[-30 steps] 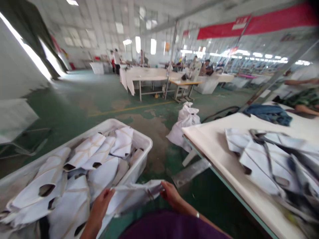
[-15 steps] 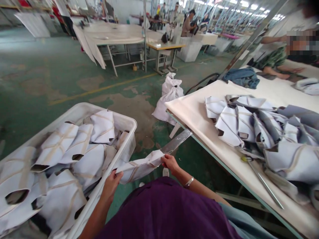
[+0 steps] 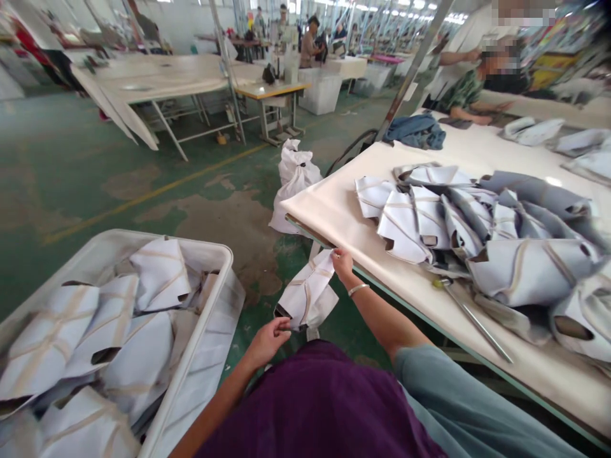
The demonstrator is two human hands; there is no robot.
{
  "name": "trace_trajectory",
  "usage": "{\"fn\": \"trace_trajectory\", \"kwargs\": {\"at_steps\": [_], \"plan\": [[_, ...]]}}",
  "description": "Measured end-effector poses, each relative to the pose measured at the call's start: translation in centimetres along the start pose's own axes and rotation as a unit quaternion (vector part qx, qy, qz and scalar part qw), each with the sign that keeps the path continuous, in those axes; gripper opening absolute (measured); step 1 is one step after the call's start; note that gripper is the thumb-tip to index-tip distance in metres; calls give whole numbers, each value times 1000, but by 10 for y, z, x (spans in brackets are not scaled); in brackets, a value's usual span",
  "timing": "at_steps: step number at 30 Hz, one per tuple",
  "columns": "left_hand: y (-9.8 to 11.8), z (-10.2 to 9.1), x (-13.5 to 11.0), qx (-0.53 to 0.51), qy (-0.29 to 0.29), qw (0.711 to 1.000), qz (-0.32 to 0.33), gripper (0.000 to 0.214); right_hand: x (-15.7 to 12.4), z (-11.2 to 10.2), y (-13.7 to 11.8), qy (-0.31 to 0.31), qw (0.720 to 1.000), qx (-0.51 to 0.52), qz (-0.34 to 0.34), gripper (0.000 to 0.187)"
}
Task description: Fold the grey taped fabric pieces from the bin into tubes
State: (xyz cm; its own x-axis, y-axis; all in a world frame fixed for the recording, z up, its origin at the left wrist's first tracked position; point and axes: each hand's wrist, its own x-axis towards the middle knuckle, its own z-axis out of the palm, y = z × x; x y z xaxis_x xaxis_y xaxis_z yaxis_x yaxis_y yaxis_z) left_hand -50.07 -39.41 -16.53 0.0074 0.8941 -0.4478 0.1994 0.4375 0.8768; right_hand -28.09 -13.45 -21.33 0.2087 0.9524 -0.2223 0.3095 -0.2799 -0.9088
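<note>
Between my hands hangs a white fabric piece (image 3: 308, 294) with beige stitched strips and a dark cut opening at its lower left. My right hand (image 3: 342, 264) pinches its top corner, close to the table's front edge. My left hand (image 3: 268, 342) holds its lower corner, just below it. On the white-topped table (image 3: 324, 197) lies a heap of similar grey-white fabric pieces (image 3: 477, 222). A steel rod with a yellow end (image 3: 470, 312) rests beside the heap. To my left, a white plastic bin (image 3: 191, 246) is full of more stitched pieces.
A tied white sack (image 3: 293, 184) stands on the green floor beyond the table corner. A blue cloth (image 3: 415, 131) lies at the table's far end. A co-worker (image 3: 461, 95) leans over the far table. Further tables and workers fill the hall.
The fabric piece has swung from lying flat across my hands to hanging nearly upright. My right hand has risen toward the table edge, and the view has turned to the right.
</note>
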Motion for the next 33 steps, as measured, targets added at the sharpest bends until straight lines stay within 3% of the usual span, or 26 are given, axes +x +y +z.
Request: {"fn": "trace_trajectory", "kwargs": {"at_steps": [3, 6, 9, 13, 16, 20, 26, 29, 33], "plan": [[28, 3, 37, 80, 24, 996, 34, 36, 12, -6, 3, 22, 999, 27, 5, 21], [55, 5, 85, 137, 63, 987, 50, 28, 1, 3, 18, -2, 997, 71, 29, 28], [78, 17, 146, 178, 66, 979, 72, 21, -10, 11, 33, -28, 991, 117, 53, 37], [94, 43, 219, 218, 47, 972, 79, 19, -6, 11, 44, -56, 981, 170, 76, 41], [94, 56, 253, 223, 19, 973, 46, 22, 4, 9, 48, -73, 974, 195, 93, 42], [92, 58, 274, 154, -30, 987, -18, 29, 13, 11, 52, -86, 965, 220, 110, 41], [100, 52, 281, 100, -68, 987, -102, 32, 18, 16, 58, -85, 958, 240, 131, 34], [101, 55, 281, 188, -51, 978, -79, 21, 16, 21, 59, -60, 959, 240, 137, 29], [97, 68, 278, 387, 57, 920, 18, 18, 11, 28, 56, -1, 962, 228, 151, 26]]}}
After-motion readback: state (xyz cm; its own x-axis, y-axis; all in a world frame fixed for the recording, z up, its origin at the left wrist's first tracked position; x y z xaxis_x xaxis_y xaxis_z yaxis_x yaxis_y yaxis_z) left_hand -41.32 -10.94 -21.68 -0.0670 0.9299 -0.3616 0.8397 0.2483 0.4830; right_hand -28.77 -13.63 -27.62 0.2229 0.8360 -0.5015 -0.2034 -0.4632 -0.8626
